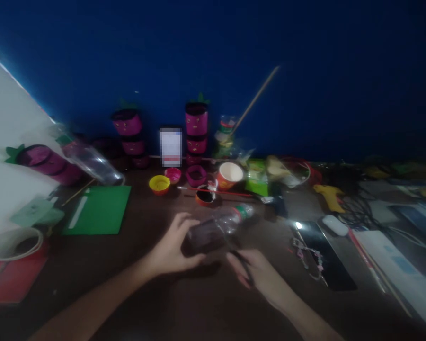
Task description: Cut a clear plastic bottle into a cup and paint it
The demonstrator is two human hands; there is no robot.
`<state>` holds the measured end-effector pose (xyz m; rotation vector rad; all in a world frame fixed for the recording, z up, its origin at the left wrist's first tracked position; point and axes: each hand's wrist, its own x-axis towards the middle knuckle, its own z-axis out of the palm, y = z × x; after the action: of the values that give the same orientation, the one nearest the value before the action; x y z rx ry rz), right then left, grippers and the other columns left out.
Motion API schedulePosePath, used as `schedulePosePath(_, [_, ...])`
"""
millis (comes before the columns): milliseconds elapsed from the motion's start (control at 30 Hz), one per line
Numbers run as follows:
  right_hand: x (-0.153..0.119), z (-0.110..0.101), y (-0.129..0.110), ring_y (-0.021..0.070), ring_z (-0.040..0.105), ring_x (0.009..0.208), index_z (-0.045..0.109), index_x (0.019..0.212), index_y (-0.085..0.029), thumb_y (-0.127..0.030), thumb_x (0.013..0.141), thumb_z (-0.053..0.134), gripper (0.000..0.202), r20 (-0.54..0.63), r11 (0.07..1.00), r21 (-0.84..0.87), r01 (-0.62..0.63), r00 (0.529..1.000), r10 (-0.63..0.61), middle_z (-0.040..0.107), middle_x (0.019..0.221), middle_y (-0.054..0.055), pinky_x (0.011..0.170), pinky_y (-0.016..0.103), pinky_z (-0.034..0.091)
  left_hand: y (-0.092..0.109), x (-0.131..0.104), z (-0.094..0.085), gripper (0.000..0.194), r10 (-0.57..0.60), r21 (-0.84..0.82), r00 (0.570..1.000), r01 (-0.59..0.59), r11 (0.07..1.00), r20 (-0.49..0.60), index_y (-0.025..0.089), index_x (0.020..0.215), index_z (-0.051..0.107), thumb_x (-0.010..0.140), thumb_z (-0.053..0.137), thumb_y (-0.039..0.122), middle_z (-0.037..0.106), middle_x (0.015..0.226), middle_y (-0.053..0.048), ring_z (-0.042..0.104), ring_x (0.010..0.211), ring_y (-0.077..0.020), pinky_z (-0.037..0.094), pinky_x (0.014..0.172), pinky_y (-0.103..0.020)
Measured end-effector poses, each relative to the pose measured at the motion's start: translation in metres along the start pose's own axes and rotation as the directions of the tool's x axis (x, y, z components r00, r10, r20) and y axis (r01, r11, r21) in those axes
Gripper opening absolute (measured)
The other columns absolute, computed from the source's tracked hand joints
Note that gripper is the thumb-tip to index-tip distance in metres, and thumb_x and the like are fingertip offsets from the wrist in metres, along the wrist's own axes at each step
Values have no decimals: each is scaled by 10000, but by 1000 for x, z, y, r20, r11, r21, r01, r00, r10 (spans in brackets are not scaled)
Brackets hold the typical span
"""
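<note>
A clear plastic bottle [208, 233] with a green and red label near its neck lies on the dark table, its neck pointing to the upper right. Curved around the bottle's left end is my left hand [173, 246], its thumb below and its fingers above. My right hand [250, 270] is closed around the dark handles of scissors [242, 263]. The blades reach up and left to the bottle's side near its middle; blur hides whether they are cutting into it.
Behind the bottle stand small coloured cups [159, 185], a paper cup [230, 175] and a brush [216, 191]. Green card [99, 210] lies left. A phone [326, 258] with a bracelet, a mouse [335, 225] and a yellow glue gun [329, 196] are right.
</note>
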<state>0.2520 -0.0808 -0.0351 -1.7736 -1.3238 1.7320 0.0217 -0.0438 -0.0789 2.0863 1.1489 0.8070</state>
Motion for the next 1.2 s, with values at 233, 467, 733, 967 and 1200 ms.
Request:
schedulePosePath(233, [-4,9,9,72,371,434,475,593,-178,-686,703,520,521,63,994,104,24,998,-31,430,454,-48,449,230,234,-4,4,6,470,-23,-94,998,17,995,-64,253,1215,559,766,655,353,532,1252,-90,534,1143,-224,458,979,-382])
schedulePosePath(467, [-3,7,0,69,337,422,540,592,-162,-704,698,498,554,51,998,66,-11,999,8,429,439,-47,456,239,224,-6,-2,10,488,48,-11,997,-48,999,-67,259,1235,552,765,658,337,497,1299,-100,524,1167,-228,475,966,-372])
schedulePosePath(733, [6,12,-1,72,362,423,462,569,-186,-737,672,500,561,0,1000,-9,-25,1000,25,431,449,-51,438,233,245,-6,-1,7,482,112,79,993,-108,991,-39,265,1248,540,782,641,331,482,1314,-114,508,1189,-246,488,951,-389])
schedulePosePath(967, [12,15,18,65,343,413,390,537,-195,-716,686,520,557,-38,999,-17,39,998,-40,374,452,-59,420,227,228,-8,0,9,496,139,108,988,-131,985,-69,260,1257,525,779,646,312,473,1316,-117,508,1187,-240,474,966,-389])
schedulePosePath(1200, [5,8,8,72,349,402,403,503,-190,-733,682,503,581,-37,992,-122,8,999,-12,366,417,-48,424,239,208,-7,1,7,496,173,113,979,-161,980,-110,269,1245,528,767,658,289,471,1306,-111,510,1178,-239,490,942,-381])
